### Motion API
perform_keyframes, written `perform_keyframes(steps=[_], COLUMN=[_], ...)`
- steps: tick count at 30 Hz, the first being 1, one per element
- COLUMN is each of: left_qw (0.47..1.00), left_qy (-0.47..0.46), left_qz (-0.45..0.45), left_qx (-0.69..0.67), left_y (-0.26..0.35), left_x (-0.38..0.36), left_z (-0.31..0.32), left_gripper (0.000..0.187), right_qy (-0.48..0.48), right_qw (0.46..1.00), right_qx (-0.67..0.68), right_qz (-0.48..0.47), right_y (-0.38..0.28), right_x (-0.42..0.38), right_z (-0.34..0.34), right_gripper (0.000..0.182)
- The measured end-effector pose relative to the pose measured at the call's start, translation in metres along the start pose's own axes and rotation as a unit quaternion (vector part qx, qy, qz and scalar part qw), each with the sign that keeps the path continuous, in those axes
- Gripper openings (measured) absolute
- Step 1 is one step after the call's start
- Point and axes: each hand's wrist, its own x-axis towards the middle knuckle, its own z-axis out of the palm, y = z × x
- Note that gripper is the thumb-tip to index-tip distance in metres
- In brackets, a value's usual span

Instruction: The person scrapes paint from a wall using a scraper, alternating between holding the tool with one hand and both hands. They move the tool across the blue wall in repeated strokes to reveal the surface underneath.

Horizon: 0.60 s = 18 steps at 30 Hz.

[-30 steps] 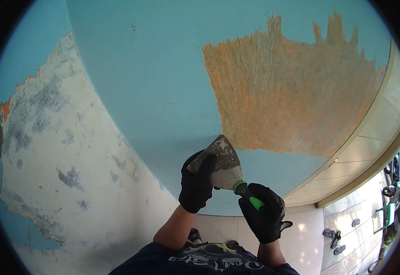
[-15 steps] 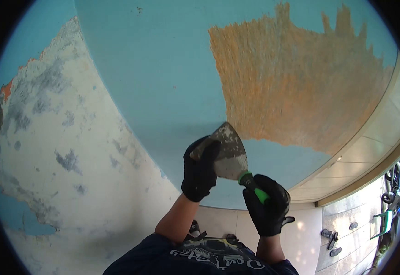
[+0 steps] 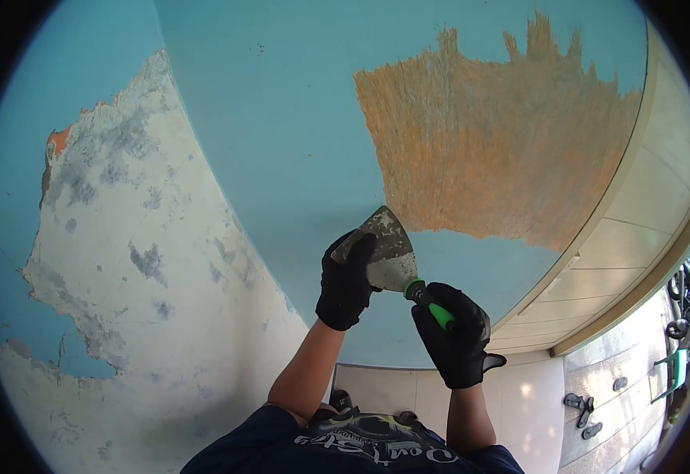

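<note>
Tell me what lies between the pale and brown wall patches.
The head view shows blue wall, with a few dark specks, between the pale patch and the brown patch.

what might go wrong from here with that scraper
The left fingers lie over the scraper's broad blade, so a slip or sudden push could drive the edge into the glove. The blade's upper corner points toward the blue wall by the brown patch, so a careless tilt might gouge the paint there.
</note>
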Motion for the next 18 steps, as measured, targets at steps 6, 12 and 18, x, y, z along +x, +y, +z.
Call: perform_keyframes(steps=[6,12,18], left_qw=[0.975,0.972,0.997], left_qy=[0.016,0.027,0.079], left_qz=[-0.158,-0.161,0.004], left_qx=[-0.156,-0.170,0.017], left_y=[-0.005,-0.011,-0.014], left_x=[0.005,0.011,0.001], left_z=[0.003,0.002,0.003], left_gripper=[0.033,0.032,0.030], right_qy=[-0.023,-0.010,-0.007], right_qw=[0.999,1.000,0.999], right_qx=[-0.018,0.000,-0.034], right_qz=[0.028,0.023,0.020], right_y=[-0.005,0.001,0.011], right_x=[0.007,0.006,-0.001], right_z=[-0.004,0.003,0.008], right_gripper=[0.031,0.031,0.034])
